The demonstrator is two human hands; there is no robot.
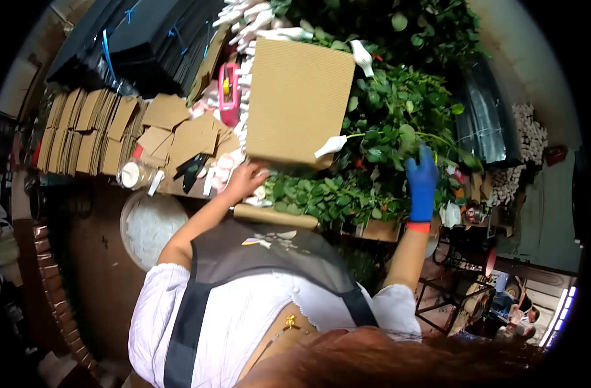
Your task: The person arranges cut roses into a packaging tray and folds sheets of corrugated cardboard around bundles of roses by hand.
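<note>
A sheet of corrugated cardboard (pixel 299 103) lies over the bunched roses on the bench. My bare left hand (pixel 245 181) is at its lower left corner, fingers spread beside white-sleeved rose heads. My right hand (pixel 423 178), in a blue glove with an orange cuff, is closed at the stem of a single rose (pixel 331 147). That rose's white-netted head rests over the cardboard's lower right corner, and its stem runs right across the leaves to the glove. Another white-netted rose head (pixel 361 58) lies at the sheet's upper right corner.
Rose foliage (pixel 399 97) covers the bench to the right. Left are folded cardboard pieces (pixel 92 129), a pink tape dispenser (pixel 229 94), black scissors (pixel 191 171) and a jar (pixel 135 174). A white tub (pixel 152 229) stands below the bench. Dark stacked sheets (pixel 160 45) sit at upper left.
</note>
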